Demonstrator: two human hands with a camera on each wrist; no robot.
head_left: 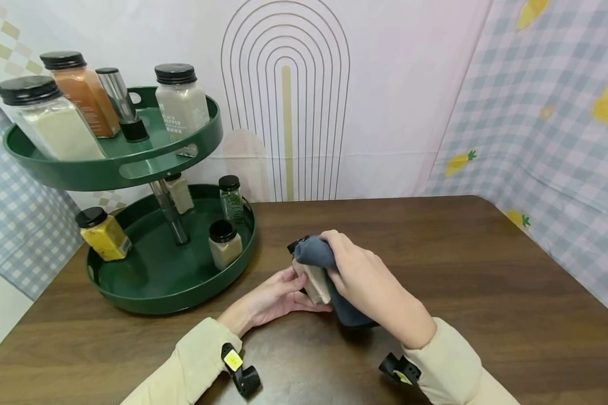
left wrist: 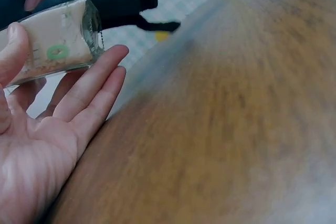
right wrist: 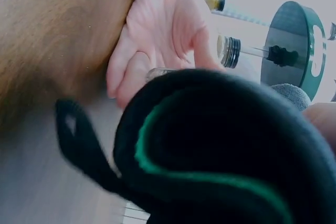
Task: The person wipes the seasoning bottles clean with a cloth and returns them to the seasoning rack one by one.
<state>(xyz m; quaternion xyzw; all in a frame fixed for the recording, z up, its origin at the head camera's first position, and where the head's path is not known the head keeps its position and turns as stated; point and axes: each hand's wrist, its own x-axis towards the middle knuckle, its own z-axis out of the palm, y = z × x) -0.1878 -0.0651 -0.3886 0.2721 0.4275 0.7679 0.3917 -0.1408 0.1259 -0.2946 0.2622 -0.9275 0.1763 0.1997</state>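
Over the front middle of the table, my left hand (head_left: 278,299) holds a small glass spice jar (head_left: 316,284) of pale powder, tilted. In the left wrist view the thumb and fingers are around the jar (left wrist: 58,43), two fingers stretching past its base. My right hand (head_left: 362,275) grips a folded blue-grey cloth (head_left: 351,309) and presses it over the jar's top and right side. Much of the lid is hidden by the cloth. The right wrist view shows the cloth's dark fold (right wrist: 226,85) with a green edge and a loop.
A green two-tier tray stands at the left. Its upper tier (head_left: 98,175) bears large spice jars and a silver, black-ended cylinder (head_left: 121,104). On the lower tier (head_left: 167,301) are smaller jars, including a yellow one (head_left: 106,236) at the left rim. Printed cloths hang behind the wooden table (head_left: 461,281).
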